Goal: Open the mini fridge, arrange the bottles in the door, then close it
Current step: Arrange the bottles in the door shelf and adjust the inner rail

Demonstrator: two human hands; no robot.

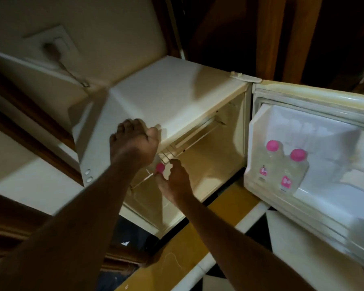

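The cream mini fridge (pixel 177 95) stands open, its door (pixel 315 206) swung out to the right. Two clear bottles with pink caps, one (pixel 270 162) beside the other (pixel 293 171), stand upright in the door shelf. My left hand (pixel 135 141) rests flat on the fridge's top front edge, fingers spread, holding nothing. My right hand (pixel 174 181) reaches inside the fridge and its fingers close around a third bottle (pixel 160 168), of which only the pink cap shows by the wire shelf (pixel 189 141).
A wall socket with a plug and cable (pixel 51 49) is on the wall behind the fridge. Dark wooden panels stand at the back right. A yellow and white floor strip (pixel 198 248) runs under the open door.
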